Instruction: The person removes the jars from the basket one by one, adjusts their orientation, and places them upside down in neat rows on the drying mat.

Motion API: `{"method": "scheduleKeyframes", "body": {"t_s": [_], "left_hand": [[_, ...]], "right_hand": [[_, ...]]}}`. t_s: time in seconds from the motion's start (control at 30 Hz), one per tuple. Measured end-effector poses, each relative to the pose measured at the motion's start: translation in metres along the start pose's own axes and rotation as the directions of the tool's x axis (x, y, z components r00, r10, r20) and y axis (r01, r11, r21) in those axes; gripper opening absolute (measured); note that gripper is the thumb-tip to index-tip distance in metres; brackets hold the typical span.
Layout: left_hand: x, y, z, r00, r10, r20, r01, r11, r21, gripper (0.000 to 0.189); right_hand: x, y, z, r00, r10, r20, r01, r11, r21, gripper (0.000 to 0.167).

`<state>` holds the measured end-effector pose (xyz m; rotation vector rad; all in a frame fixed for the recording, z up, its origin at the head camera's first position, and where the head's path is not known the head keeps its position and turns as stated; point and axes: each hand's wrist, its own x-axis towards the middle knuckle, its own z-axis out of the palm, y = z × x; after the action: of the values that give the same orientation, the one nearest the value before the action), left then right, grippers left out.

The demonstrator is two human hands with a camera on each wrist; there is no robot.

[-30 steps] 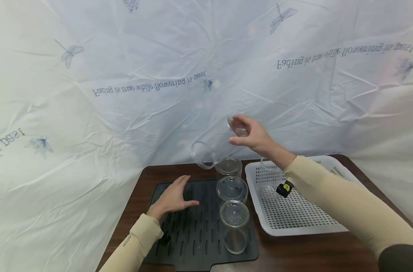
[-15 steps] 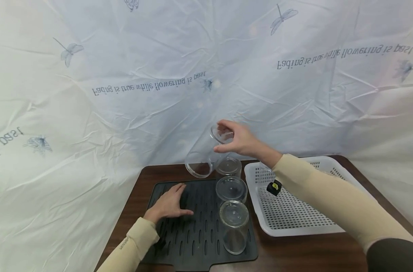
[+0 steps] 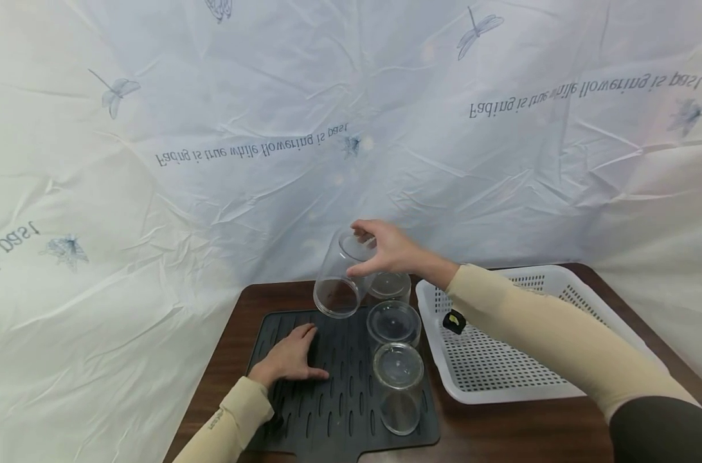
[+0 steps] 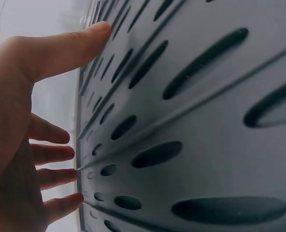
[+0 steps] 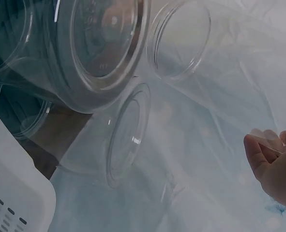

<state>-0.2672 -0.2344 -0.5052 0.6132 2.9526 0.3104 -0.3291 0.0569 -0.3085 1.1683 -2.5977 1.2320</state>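
My right hand point(image 3: 390, 249) grips a clear jar point(image 3: 330, 273) by its closed end. Tilted, with the open mouth pointing down and to the left, this jar hangs above the far edge of a black slotted mat point(image 3: 333, 411). Three more clear jars stand in a row along the mat's right side, closed ends up: a near jar point(image 3: 398, 392), a middle jar point(image 3: 394, 321) and a far jar point(image 3: 389, 284), partly hidden. My left hand point(image 3: 290, 357) hovers over the mat's left part, thumb and fingers spread and holding nothing; the left wrist view shows its fingers point(image 4: 55, 153) close to the slots.
A white perforated basket point(image 3: 452, 389) stands to the right of the mat, under my right forearm. A brown wooden table point(image 3: 472, 431) carries both. Behind it hangs a pale printed sheet point(image 3: 270, 212).
My right hand has moved left and down, bringing the jar from in front of the sheet to over the mat's far edge. The left hand has shifted slightly lower and left.
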Motion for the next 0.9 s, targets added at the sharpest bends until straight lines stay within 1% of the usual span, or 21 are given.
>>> {"method": "scheduleKeyframes", "body": {"t_s": [0.13, 0.23, 0.37, 0.5, 0.7, 0.8, 0.9], "left_hand": [[0.001, -0.003, 0.006, 1.0, -0.017, 0.018, 0.017, 1.0, 0.013, 0.109], [0.002, -0.005, 0.01, 0.999, -0.019, 0.029, 0.018, 0.999, 0.04, 0.109], [0.001, -0.005, 0.01, 0.999, -0.01, 0.037, 0.008, 0.999, 0.045, 0.108], [0.001, -0.006, 0.009, 0.999, -0.014, 0.05, 0.012, 0.999, 0.04, 0.105], [0.004, -0.006, 0.011, 0.996, -0.042, 0.077, 0.039, 0.998, 0.046, 0.106], [0.005, -0.006, 0.011, 0.995, -0.053, 0.089, 0.05, 0.998, 0.043, 0.106], [0.005, -0.006, 0.012, 0.994, -0.056, 0.093, 0.052, 0.998, 0.048, 0.107]], "right_hand": [[0.002, 0.0, 0.005, 0.999, -0.001, 0.034, 0.003, 0.998, -0.062, 0.091], [0.005, 0.0, 0.008, 0.999, -0.011, 0.053, 0.016, 0.995, -0.097, 0.092], [0.009, 0.001, 0.014, 0.996, -0.007, 0.084, 0.018, 0.99, -0.139, 0.094], [0.011, 0.0, 0.02, 0.993, 0.008, 0.116, 0.013, 0.984, -0.18, 0.097], [0.011, 0.005, 0.03, 0.989, 0.017, 0.149, 0.021, 0.968, -0.25, 0.099], [0.011, 0.008, 0.036, 0.984, 0.028, 0.177, 0.02, 0.965, -0.263, 0.099], [0.01, 0.01, 0.04, 0.979, 0.048, 0.2, 0.004, 0.968, -0.252, 0.1]]}}
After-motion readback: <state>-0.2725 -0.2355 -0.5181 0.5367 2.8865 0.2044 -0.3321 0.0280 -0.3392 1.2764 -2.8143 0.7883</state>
